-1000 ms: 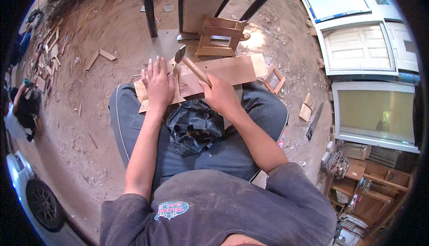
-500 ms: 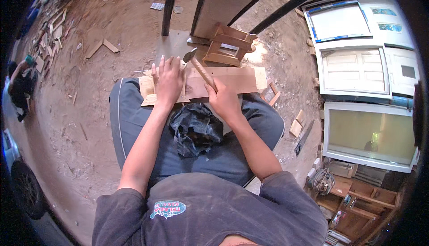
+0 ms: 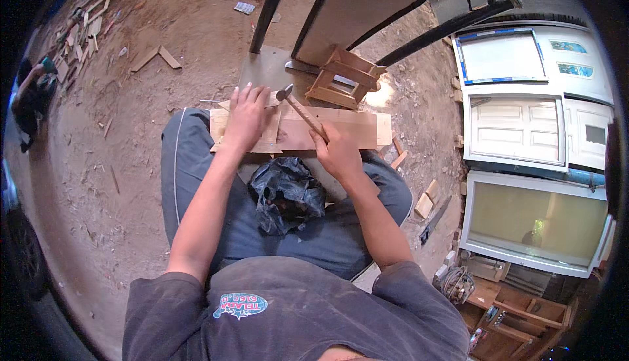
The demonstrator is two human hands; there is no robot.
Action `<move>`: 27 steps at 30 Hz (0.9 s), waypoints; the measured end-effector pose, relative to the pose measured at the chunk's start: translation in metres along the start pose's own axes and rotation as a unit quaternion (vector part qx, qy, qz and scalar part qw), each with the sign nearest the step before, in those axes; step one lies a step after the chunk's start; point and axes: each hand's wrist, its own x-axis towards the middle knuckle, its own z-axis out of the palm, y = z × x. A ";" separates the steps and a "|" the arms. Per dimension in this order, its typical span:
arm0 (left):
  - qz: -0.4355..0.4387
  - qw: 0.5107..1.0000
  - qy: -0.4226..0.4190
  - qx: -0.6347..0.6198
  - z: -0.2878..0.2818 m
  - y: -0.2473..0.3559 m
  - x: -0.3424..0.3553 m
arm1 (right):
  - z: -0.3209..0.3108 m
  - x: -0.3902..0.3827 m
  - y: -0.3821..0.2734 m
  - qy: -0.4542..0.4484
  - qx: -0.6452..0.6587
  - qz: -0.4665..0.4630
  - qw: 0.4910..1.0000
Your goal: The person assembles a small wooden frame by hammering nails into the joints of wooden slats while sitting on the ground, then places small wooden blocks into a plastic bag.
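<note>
My right hand [image 3: 339, 151] is closed around the wooden handle of a hammer [image 3: 305, 113]. The hammer's dark metal head is just right of my left fingertips. My left hand [image 3: 246, 117] lies over pale wood pieces [image 3: 219, 125], its fingers stretched forward and its thumb side blurred. Those pieces rest at the left end of a reddish-brown board [image 3: 327, 125] that spans my lap. Between my thighs, below the board, sits a crumpled black plastic bag [image 3: 286, 194]; its contents are too dark to make out.
Beyond the board stands a small wooden frame-like piece [image 3: 344, 78], near dark metal legs [image 3: 272, 10]. Wood offcuts [image 3: 427, 198] and a handsaw [image 3: 435, 220] lie at my right. Framed panels [image 3: 534, 220] line the right side. Another person [image 3: 36, 102] is at far left.
The view has shifted, so the scene sits a little lower. The hammer is still in my right hand, its head close to my left hand, which has stayed over the wood pieces.
</note>
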 end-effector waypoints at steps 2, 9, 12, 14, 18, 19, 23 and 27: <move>0.011 1.000 -0.028 -0.004 -0.014 -0.006 0.004 | 0.000 -0.002 0.001 -0.014 0.015 0.031 0.999; 0.004 0.997 0.009 0.070 -0.016 0.000 0.002 | -0.003 0.003 0.000 -0.017 -0.001 0.039 0.999; -0.082 0.991 0.054 0.094 -0.012 0.028 -0.009 | -0.003 0.004 -0.010 -0.012 -0.015 0.027 0.999; -0.115 0.985 0.020 0.126 -0.008 0.053 -0.018 | -0.007 0.004 -0.018 -0.014 -0.022 0.025 0.999; -0.112 0.984 -0.062 0.120 0.006 0.082 -0.038 | -0.009 0.007 -0.022 -0.018 -0.044 0.010 0.999; -0.113 0.984 -0.065 0.125 0.006 0.081 -0.038 | -0.007 0.008 -0.021 -0.017 -0.052 0.003 0.998; -0.136 0.984 -0.074 0.087 -0.006 0.078 -0.029 | -0.003 0.007 -0.017 -0.026 -0.086 0.003 0.996; -0.132 0.988 -0.021 0.073 -0.002 0.061 -0.022 | 0.000 0.002 -0.019 0.008 -0.059 -0.012 0.998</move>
